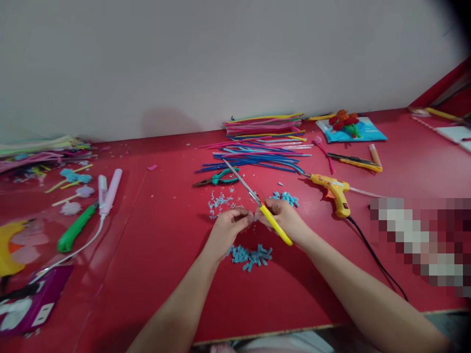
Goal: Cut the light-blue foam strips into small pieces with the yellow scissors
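Observation:
My left hand [230, 229] is closed in a pinch, its fingertips close to those of my right hand [285, 219]. A small light-blue piece [255, 216] shows between the two sets of fingertips; it looks like a cut bit of pipe cleaner. Yellow-handled scissors [271, 218] lie across my right hand, blades pointing up and left. Just below the hands is a pile of short blue cut strips [250, 256]. Pale clippings [220, 203] are scattered beyond my left hand. Beyond my right hand sits a heap of small blue pieces [289, 198].
Green-handled pliers [221, 177] and bundles of pipe cleaners [257, 159] lie ahead. To the right are a yellow glue gun [333, 191] with a trailing cord and a blue packet [371, 130]. At left: a pink hair straightener [110, 191], green cutter [79, 228] and purple box [51, 299].

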`<state>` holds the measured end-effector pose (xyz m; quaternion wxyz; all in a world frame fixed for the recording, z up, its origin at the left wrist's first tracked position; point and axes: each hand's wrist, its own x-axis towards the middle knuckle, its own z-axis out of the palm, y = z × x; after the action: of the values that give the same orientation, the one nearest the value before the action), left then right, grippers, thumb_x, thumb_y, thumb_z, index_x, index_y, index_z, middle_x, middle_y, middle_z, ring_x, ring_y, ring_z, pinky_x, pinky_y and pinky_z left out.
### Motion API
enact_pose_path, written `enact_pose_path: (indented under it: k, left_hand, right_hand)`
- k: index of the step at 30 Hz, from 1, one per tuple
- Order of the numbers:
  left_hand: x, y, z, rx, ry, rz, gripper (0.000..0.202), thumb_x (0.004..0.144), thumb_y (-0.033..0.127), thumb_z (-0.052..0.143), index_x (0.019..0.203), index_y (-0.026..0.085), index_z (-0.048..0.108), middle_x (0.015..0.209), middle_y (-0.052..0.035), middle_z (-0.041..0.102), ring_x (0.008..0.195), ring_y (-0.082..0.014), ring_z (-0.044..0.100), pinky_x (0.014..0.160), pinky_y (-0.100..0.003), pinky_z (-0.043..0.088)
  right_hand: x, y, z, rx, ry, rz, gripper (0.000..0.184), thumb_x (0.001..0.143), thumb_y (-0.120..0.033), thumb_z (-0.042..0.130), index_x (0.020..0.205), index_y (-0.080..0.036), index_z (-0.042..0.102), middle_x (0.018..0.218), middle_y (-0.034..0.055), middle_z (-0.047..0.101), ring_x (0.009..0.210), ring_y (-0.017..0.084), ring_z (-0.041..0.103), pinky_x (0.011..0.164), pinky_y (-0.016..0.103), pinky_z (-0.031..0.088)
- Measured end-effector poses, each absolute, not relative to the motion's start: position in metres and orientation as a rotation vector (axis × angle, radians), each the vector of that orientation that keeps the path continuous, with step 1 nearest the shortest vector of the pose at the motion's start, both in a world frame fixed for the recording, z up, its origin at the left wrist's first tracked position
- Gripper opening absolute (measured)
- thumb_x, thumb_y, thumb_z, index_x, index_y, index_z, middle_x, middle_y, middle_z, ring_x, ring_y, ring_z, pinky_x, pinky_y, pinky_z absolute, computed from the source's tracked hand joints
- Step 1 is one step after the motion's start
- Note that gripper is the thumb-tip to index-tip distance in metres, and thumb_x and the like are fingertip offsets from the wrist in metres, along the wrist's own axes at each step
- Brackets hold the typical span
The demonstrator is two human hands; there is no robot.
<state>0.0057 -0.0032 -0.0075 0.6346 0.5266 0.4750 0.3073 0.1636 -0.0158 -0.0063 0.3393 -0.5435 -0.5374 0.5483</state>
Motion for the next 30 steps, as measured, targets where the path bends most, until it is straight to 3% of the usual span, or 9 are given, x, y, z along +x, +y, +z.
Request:
enact_pose_path:
  k: [4,10,18,22,26,30]
  left_hand:
    - [0.005,-0.004,-0.009,1.398,1.115,0.768,0.018,0.067,0.03,0.059,0.077,0.015,0.062,0.078,-0.0032,0.057,0.071,-0.0142,0.051,0.067,-0.026,0.04]
    - [0.006,-0.005,-0.009,1.357,1.169,0.763,0.011,0.065,0.024,0.059,0.071,0.015,0.059,0.062,0.0006,0.055,0.059,-0.0113,0.05,0.058,-0.023,0.04]
    - [0.007,-0.007,-0.004,1.484,1.241,0.747,0.01,0.06,0.011,0.053,0.068,0.015,0.058,0.061,0.0014,0.054,0.058,-0.0115,0.049,0.056,-0.023,0.039]
    - [0.005,-0.007,-0.005,1.332,1.181,0.823,0.007,0.063,0.017,0.057,0.07,0.015,0.059,0.064,0.001,0.056,0.06,-0.0112,0.051,0.058,-0.023,0.04]
    - [0.0,0.0,-0.006,0.993,1.178,0.987,0.016,0.062,0.023,0.063,0.074,0.014,0.059,0.062,0.0013,0.057,0.054,-0.0088,0.05,0.055,-0.021,0.039]
    - [-0.003,0.004,-0.004,0.788,1.09,1.08,0.013,0.062,0.02,0.064,0.072,0.014,0.058,0.061,0.0014,0.057,0.052,-0.0079,0.051,0.052,-0.02,0.039]
  right_hand:
    - [0.162,-0.015,-0.008,-1.482,-1.462,1.309,0.02,0.065,-0.033,0.052,0.06,-0.018,0.039,0.049,-0.008,0.032,0.044,0.005,0.031,0.041,0.018,0.022]
    - [0.156,-0.014,-0.005,-1.581,-1.51,1.184,0.017,0.062,-0.031,0.052,0.06,-0.017,0.042,0.053,-0.0063,0.033,0.05,0.006,0.028,0.044,0.019,0.022]
    - [0.151,-0.018,-0.002,-1.691,-1.616,1.05,0.022,0.063,-0.036,0.05,0.059,-0.018,0.038,0.052,-0.0064,0.031,0.05,0.007,0.026,0.044,0.019,0.02]
    - [0.159,-0.019,-0.001,-1.691,-1.648,1.011,0.027,0.065,-0.04,0.051,0.059,-0.019,0.036,0.052,-0.0066,0.029,0.05,0.007,0.027,0.044,0.019,0.02]
    - [0.174,-0.024,0.004,-1.784,-1.804,0.864,0.031,0.068,-0.048,0.048,0.064,-0.02,0.038,0.054,-0.0057,0.037,0.048,0.007,0.032,0.045,0.02,0.023]
    - [0.178,-0.034,0.006,-1.909,-2.094,0.604,0.038,0.071,-0.056,0.041,0.084,-0.02,0.043,0.064,0.0002,0.054,0.053,0.013,0.046,0.048,0.022,0.023]
